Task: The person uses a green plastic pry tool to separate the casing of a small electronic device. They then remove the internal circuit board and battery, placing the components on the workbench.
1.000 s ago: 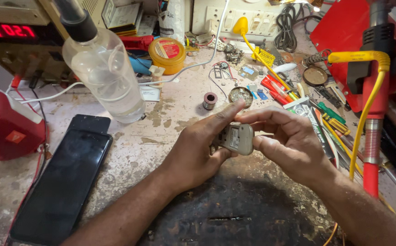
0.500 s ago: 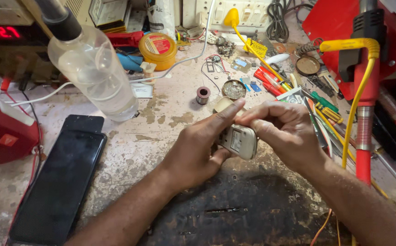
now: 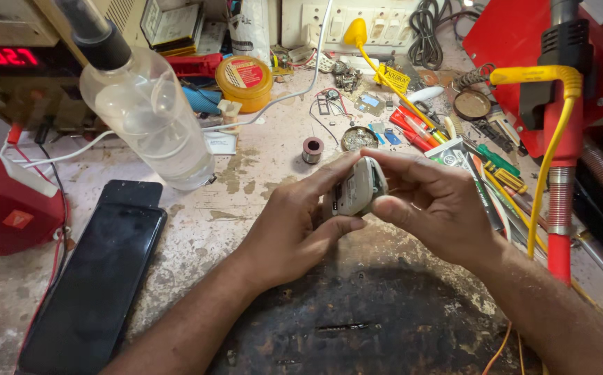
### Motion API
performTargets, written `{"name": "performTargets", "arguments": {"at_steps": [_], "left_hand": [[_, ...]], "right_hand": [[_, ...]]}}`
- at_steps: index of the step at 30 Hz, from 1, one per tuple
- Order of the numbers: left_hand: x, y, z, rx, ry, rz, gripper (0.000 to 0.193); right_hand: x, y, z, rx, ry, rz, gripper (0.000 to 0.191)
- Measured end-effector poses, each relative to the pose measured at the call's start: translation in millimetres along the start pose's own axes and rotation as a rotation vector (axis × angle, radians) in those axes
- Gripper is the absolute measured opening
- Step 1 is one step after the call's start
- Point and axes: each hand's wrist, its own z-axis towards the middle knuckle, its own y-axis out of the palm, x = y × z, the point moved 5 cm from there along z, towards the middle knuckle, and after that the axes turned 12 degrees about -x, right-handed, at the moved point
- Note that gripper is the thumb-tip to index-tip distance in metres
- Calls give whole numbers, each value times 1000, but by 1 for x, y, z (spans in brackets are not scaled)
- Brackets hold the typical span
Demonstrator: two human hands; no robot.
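Observation:
Both my hands hold a small grey-white device (image 3: 355,189) with a rounded casing above the middle of the worn workbench (image 3: 246,187). My left hand (image 3: 294,226) grips it from the left, index finger stretched over its top and thumb under it. My right hand (image 3: 430,201) pinches its right end between thumb and fingers. The device is tilted on edge, its face turned toward my left hand.
A black phone (image 3: 96,274) lies flat at the left, beside a red box (image 3: 6,205). A clear plastic bottle (image 3: 145,114) stands behind it. A yellow tin (image 3: 244,83), a solder spool (image 3: 312,148), screwdrivers (image 3: 489,163) and small parts crowd the back. A red stand with yellow cable (image 3: 558,139) rises at the right.
The device has been turned from lying flat to standing on edge, and both hands have risen slightly with it. The camera has shifted a little.

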Motion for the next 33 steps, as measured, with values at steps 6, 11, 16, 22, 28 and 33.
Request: {"name": "performTargets", "arguments": {"at_steps": [6, 11, 16, 22, 28, 33], "left_hand": [[4, 1, 1, -15, 137, -67, 76], [-4, 2, 2, -41, -2, -205, 73], [-16, 4, 3, -48, -126, -226, 75], [-37, 1, 7, 117, -213, -663, 56], [-42, -20, 0, 331, -247, -791, 52], [-37, -28, -6, 386, -232, -698, 57]], "right_hand": [[-5, -2, 0, 32, -15, -126, 46], [-5, -2, 1, 125, 77, -234, 45], [-1, -8, 4, 209, 169, -240, 43], [9, -25, 7, 311, 187, 4, 36], [17, -36, 7, 368, 204, 246, 37], [20, -40, 6, 381, 191, 240, 34]]}}
